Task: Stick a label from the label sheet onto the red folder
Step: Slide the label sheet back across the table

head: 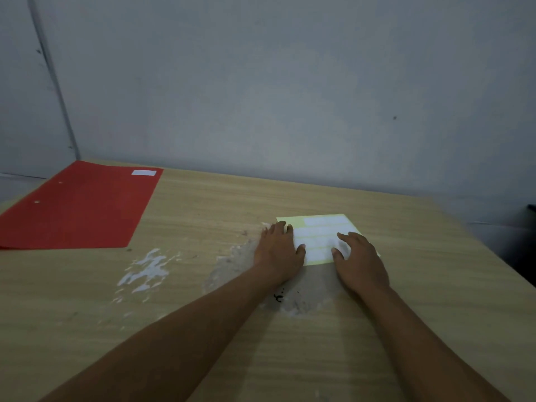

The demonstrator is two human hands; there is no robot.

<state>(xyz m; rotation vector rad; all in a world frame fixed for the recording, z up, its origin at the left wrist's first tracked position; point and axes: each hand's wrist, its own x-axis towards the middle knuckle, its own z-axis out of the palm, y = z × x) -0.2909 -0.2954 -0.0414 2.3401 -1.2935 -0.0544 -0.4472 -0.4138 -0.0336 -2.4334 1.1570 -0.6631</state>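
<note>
Sheet [322, 237] lies flat, centre-right on the table [290, 343], well apart from the folder [78, 207] at the far-left corner. Left hand [277, 250] presses the sheet's left edge, fingers spread, gripping nothing. Right hand [359, 261] rests open on its near-right part. One label [144, 172] sits near the folder's far-right corner. Bare tabletop between folder and sheet.

Just two bare forearms coming in from around 6 o'clock, no sleeves anywhere in view. No watch, rings or bracelets that I can spot on the left hand [278, 250] or the right hand [361, 264]. Nails look short, though it's pretty blurry.
</note>
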